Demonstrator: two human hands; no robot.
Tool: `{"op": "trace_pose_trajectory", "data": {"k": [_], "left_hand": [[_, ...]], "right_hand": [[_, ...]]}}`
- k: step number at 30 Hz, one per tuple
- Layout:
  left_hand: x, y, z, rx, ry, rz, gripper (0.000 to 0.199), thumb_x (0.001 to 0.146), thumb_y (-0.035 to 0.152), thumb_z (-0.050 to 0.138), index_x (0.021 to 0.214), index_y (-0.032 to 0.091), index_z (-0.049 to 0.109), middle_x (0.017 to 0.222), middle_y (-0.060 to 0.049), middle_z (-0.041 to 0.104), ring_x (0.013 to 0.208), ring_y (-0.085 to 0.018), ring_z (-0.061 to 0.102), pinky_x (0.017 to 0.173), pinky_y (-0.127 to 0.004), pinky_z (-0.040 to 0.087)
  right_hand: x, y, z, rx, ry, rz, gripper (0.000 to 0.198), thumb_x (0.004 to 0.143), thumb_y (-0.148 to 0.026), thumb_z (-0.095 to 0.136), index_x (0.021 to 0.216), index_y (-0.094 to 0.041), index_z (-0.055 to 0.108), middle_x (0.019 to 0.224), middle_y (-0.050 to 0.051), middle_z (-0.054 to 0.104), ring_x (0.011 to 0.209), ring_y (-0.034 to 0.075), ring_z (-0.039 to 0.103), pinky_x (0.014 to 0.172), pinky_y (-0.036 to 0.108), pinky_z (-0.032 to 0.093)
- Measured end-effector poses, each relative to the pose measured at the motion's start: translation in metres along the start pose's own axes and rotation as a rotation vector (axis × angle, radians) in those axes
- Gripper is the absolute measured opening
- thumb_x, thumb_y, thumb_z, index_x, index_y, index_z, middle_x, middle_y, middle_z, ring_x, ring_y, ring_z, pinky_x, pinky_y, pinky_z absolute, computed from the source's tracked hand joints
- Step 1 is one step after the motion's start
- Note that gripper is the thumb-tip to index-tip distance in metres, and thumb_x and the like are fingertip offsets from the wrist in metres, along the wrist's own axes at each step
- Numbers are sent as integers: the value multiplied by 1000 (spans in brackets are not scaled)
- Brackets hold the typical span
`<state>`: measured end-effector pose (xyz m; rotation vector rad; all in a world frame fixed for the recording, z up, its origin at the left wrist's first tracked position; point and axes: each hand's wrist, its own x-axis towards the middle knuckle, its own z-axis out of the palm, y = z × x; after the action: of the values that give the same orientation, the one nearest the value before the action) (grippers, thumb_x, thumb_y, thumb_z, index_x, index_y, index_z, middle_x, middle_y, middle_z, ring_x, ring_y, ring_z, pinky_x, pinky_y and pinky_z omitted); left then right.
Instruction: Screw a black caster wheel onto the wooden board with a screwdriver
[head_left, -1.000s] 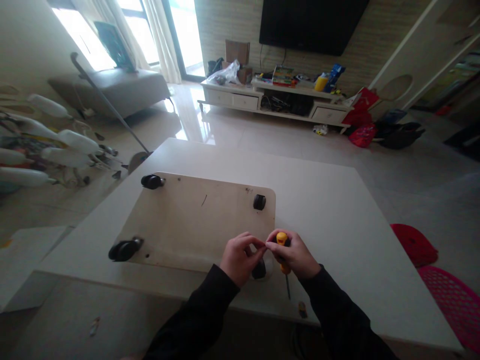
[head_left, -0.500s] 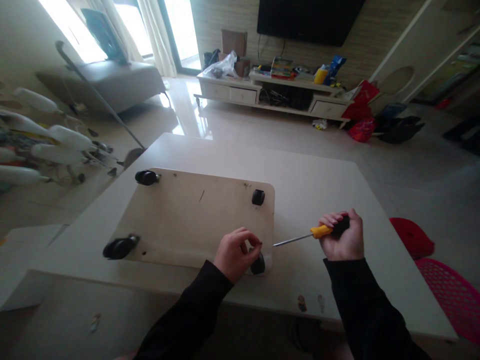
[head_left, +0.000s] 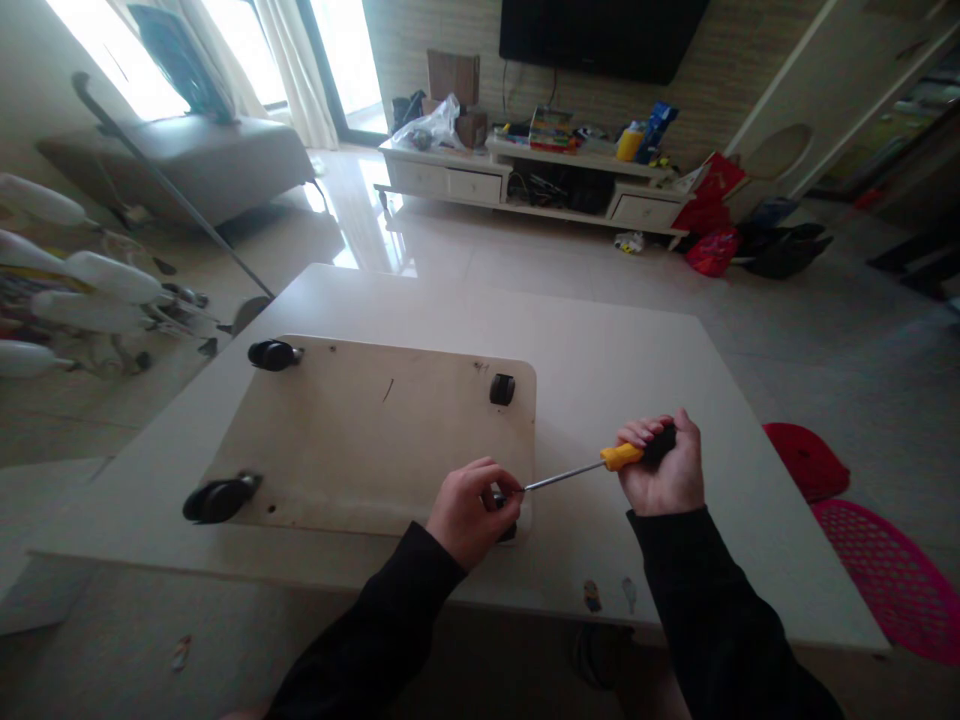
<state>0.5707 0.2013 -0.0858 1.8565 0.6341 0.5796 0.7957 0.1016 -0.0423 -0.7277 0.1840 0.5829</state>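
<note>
A pale table (head_left: pixel 645 370) carried a wooden board (head_left: pixel 360 440) lying castors-up. Right of the board, near the table's front edge, sat two small stickers (head_left: pixel 607 595).

Right hand (head_left: pixel 664 470) a second ago: pressed up against left hand (head_left: pixel 471 508) at near right corner of board (head_left: pixel 360 440), screwdriver (head_left: pixel 600 464) upright, shaft pointing down. Half a second ago: right hand swung out to the right, screwdriver turned level, tip well short of left fingers. Now: right hand moved back leftward, tip reaches left fingertips at the near right caster (head_left: pixel 504 512). Left hand slid slightly over that caster, hiding more of it.
</note>
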Motion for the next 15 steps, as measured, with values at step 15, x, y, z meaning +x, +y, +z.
{"op": "trace_pose_trajectory", "data": {"k": [15], "left_hand": [[-7, 5, -4, 382, -23, 44, 9, 84, 16, 67, 78, 20, 73, 82, 0, 67, 57, -9, 54, 61, -26, 40]], "right_hand": [[-6, 7, 3, -114, -52, -78, 53, 60, -41, 96, 66, -21, 47, 58, -12, 47, 49, 2, 44, 44, 15, 40]]}}
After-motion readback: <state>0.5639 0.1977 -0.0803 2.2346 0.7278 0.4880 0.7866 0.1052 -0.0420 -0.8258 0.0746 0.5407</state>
